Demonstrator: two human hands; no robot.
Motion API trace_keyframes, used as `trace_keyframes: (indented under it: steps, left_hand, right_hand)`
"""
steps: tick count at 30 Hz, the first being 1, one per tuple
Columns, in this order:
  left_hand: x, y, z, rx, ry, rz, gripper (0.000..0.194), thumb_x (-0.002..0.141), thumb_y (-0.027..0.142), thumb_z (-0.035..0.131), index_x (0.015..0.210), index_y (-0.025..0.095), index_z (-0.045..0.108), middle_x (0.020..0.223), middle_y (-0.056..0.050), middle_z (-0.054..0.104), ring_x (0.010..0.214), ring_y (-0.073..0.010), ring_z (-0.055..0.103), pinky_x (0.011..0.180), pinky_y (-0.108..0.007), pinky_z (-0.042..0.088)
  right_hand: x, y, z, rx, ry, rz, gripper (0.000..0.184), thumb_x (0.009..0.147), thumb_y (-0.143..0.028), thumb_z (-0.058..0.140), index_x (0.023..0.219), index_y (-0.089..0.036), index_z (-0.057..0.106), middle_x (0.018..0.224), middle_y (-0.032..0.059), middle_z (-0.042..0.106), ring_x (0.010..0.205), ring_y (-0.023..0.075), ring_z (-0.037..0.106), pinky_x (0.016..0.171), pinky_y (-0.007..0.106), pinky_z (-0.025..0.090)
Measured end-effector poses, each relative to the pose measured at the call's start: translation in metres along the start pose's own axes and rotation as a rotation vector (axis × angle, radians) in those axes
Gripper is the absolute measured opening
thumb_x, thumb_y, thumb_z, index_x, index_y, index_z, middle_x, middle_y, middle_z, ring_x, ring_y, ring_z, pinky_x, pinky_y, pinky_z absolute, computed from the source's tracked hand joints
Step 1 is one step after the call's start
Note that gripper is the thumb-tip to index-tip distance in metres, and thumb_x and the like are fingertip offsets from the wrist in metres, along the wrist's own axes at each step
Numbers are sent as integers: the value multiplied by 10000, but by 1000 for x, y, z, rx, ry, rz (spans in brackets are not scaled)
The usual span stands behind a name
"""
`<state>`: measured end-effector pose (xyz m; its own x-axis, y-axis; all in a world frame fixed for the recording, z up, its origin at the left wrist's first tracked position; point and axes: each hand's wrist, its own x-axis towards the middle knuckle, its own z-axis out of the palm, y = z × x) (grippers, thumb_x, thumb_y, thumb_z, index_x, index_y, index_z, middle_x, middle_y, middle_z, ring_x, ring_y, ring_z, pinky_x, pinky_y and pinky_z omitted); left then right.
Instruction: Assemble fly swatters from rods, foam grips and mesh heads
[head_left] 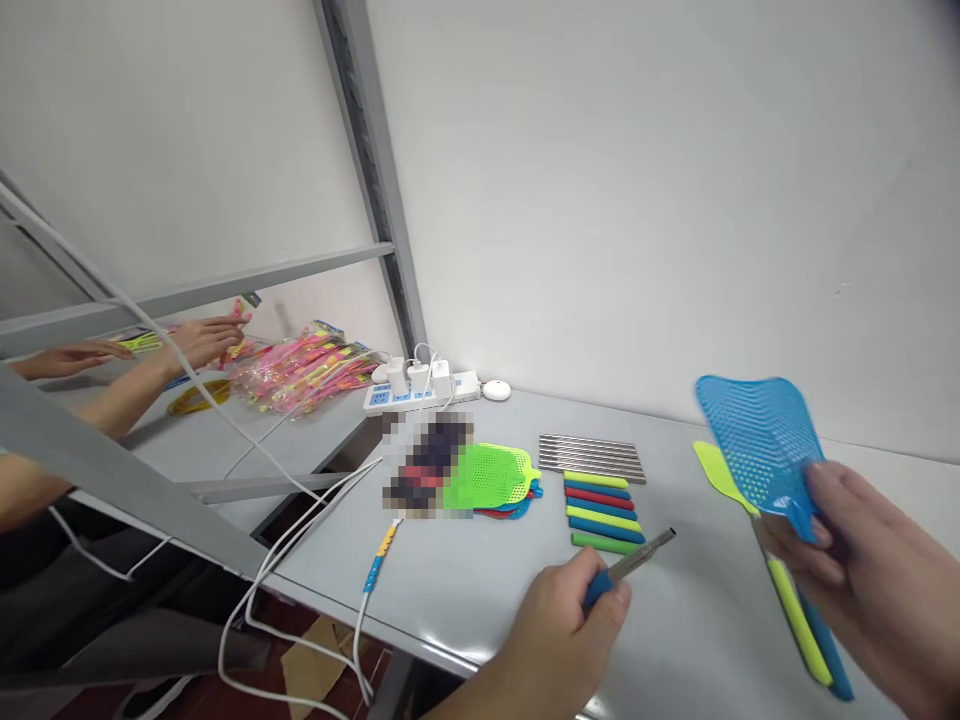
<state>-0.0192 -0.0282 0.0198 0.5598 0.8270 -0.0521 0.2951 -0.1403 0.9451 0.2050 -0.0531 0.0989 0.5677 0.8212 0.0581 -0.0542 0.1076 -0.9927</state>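
My left hand [555,630] is closed around a blue handle grip [598,588] with a metal tube [643,556] sticking out of it. In my right hand [877,560] a blue perforated fly swatter head [765,435] is pinched by its narrow neck, raised above the table. Below that hand lie a yellow-green fly swatter [796,620] and a blue handle [832,650], both partly hidden. Several coloured handle grips [604,510] lie in a row beyond my left hand, with a row of metal tubes [592,457] behind them. Stacked swatter heads [491,475] rest further left.
A blurred-out item [429,468] lies beside the stack. Behind it stands a power strip [386,398] with chargers, and white cables [251,590] hang over the front edge. Past the metal frame [382,180], another person's hand [199,342] is near bagged pink items [307,370].
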Motion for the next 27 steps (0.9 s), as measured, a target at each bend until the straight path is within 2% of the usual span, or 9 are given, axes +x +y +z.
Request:
trace_keyframes:
  steps: [1,3,6,10,15,21,27]
  left_hand:
    - [0,0,1,46,-1,17,289,961,401,419,741,214,398,581,72,366,553,-101,331,518,-236,245]
    - [-1,0,3,145,-8,61,292,965,392,412,734,217,378,574,72,371,552,-105,348,526,-240,241]
    - [0,-2,7,300,-16,143,265,965,371,417,749,220,391,605,65,430,574,-115,401,551,-245,256]
    - [1,-4,11,450,-18,199,210,971,339,405,803,226,461,692,38,535,622,-137,472,585,-247,300]
    - [4,-2,11,536,-62,201,244,994,337,346,825,224,480,719,18,577,629,-153,512,594,-251,338]
    - [7,-1,10,609,-99,175,303,1004,385,315,814,222,486,745,9,606,637,-160,545,584,-258,347]
    - [8,-1,11,643,-121,163,336,1010,402,293,848,223,527,786,-2,636,676,-167,585,604,-259,376]
  right_hand:
    - [-10,8,-5,38,-6,41,288,776,-506,677,722,-255,547,553,-44,427,418,105,342,389,251,396]
    - [-26,24,-12,125,26,126,261,755,-461,717,779,-247,569,610,-22,528,487,120,467,459,240,451]
    - [-44,43,-16,149,62,138,260,741,-442,732,770,-221,598,625,13,610,551,156,559,556,276,505]
    - [-56,57,-16,122,54,45,309,828,-469,632,685,-198,599,593,35,616,496,158,534,519,299,469]
    - [-61,72,-14,43,83,-85,340,895,-464,563,681,-200,579,583,18,565,495,149,496,501,294,404]
    - [-60,82,-15,-67,20,-118,407,939,-473,488,632,-209,524,517,-5,499,471,130,457,488,270,391]
    - [-60,86,-22,-133,-46,-114,424,910,-466,540,580,-222,433,488,-34,407,456,115,411,467,253,380]
